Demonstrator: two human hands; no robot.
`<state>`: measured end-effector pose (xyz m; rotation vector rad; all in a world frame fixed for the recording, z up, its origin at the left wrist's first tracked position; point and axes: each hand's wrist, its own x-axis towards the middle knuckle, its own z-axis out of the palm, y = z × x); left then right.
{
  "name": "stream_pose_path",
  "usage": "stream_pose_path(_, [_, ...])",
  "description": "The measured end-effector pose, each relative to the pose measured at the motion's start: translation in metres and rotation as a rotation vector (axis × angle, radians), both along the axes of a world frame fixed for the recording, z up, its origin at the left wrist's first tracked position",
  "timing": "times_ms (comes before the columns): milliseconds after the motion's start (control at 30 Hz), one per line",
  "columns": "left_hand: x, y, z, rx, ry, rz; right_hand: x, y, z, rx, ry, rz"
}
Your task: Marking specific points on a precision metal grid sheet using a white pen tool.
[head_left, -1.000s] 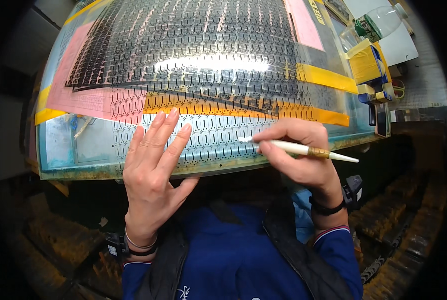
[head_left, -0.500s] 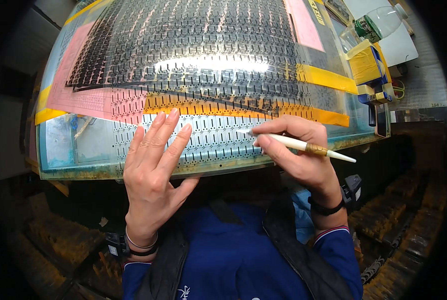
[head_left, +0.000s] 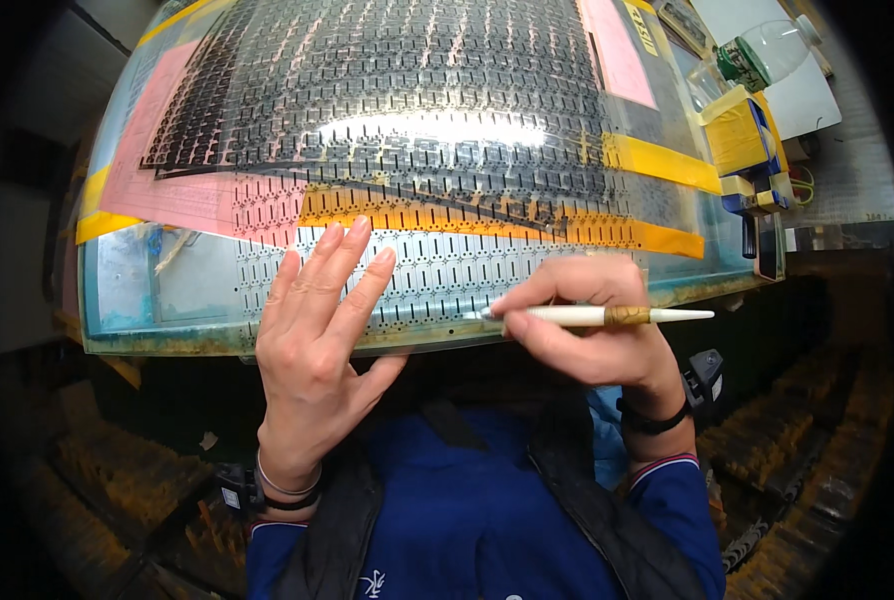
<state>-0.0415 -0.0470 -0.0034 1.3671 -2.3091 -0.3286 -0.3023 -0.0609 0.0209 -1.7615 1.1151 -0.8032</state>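
A clear film sheet (head_left: 437, 262) printed with rows of small black shapes lies over a glass-topped table (head_left: 192, 300). My left hand (head_left: 317, 320) rests flat near the film's front edge, fingers spread and thumb stretched out to the side. In my right hand (head_left: 597, 320) a slim cream pen-shaped tool (head_left: 567, 316) with a gold-brown band is pinched between thumb and fingers. Its pale tip is at the film near the front edge; whether it touches, I cannot tell. Pink paper (head_left: 177, 190) and an orange tape strip (head_left: 667, 240) show beneath or beside the film.
Yellow tape (head_left: 667, 165) crosses the right side of the table. A yellow-and-blue holder (head_left: 742, 140) stands at the right edge, with a clear plastic bottle (head_left: 777, 55) behind it. Frayed whitish strands (head_left: 172, 250) lie at the left. Dark ridged stacks (head_left: 787, 430) stand below the table.
My right hand has moved the tool tip toward the table's front edge, and the tool now lies more level. My left hand stays flat on the film, with hardly any shift.
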Motion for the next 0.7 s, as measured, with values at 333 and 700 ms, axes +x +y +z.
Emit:
stream_pose_path(333, [0.000, 0.001, 0.000, -0.003, -0.005, 0.003, 0.007, 0.001, -0.007, -0.056, -0.038, -0.091])
stream_pose_path(700, [0.001, 0.001, 0.002, -0.003, 0.010, 0.001, 0.010, 0.000, -0.008, -0.154, -0.028, 0.001])
